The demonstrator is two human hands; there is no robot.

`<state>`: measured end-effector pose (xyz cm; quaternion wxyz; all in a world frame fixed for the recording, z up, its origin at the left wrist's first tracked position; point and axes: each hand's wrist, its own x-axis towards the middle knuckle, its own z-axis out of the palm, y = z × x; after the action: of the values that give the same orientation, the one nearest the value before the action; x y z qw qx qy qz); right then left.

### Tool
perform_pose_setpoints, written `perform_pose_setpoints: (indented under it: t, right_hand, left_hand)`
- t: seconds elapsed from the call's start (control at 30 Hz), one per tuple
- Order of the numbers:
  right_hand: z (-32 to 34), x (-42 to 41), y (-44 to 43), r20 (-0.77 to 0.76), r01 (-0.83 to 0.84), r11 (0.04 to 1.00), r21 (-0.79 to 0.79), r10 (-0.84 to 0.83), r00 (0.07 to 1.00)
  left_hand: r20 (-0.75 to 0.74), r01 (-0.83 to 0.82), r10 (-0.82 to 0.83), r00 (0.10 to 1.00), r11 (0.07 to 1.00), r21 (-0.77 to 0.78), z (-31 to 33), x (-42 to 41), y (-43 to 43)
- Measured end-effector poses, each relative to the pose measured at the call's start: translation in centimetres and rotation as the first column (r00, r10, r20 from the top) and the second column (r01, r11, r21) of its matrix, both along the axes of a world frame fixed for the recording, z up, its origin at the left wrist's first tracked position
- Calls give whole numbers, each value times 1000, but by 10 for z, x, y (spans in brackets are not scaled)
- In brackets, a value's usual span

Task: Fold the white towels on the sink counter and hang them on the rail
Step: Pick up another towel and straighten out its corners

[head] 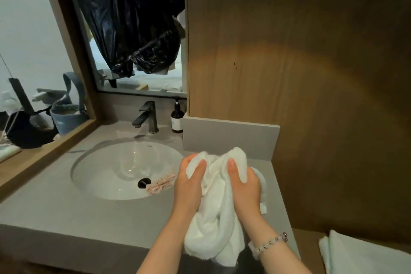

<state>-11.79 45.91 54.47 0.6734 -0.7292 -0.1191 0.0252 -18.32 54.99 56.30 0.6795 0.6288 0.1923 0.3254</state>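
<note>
A crumpled white towel (216, 213) is bunched over the right end of the grey sink counter (55, 211), and its lower part hangs past the counter's front edge. My left hand (189, 184) grips the towel's upper left fold with the thumb on top. My right hand (243, 187) grips the upper right fold the same way; a beaded bracelet sits on that wrist. No rail is in view.
A white basin (106, 176) with a pink scrunchie (161, 183) near its drain lies left of my hands. A dark tap (148, 117) and a soap bottle (177, 117) stand behind it. More white fabric (360, 256) lies at the lower right. A wooden wall rises on the right.
</note>
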Motion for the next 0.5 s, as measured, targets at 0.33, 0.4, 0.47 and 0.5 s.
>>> perform_pose_setpoints:
  t: [0.33, 0.4, 0.47, 0.5]
  right_hand:
    - [20, 104, 28, 61, 100, 994, 44, -103, 993]
    - [14, 119, 30, 70, 61, 998, 31, -63, 996]
    - [3, 128, 30, 83, 12, 999, -45, -8, 997]
    - [-4, 131, 30, 69, -16, 994, -105, 23, 997]
  left_hand:
    - [-2, 73, -73, 997, 994, 83, 17, 117, 33]
    - [-11, 68, -67, 998, 990, 125, 8, 131, 36]
    - [-71, 75, -60, 996, 972, 225, -7, 140, 40]
    - [-112, 89, -60, 992, 958, 272, -15, 142, 42]
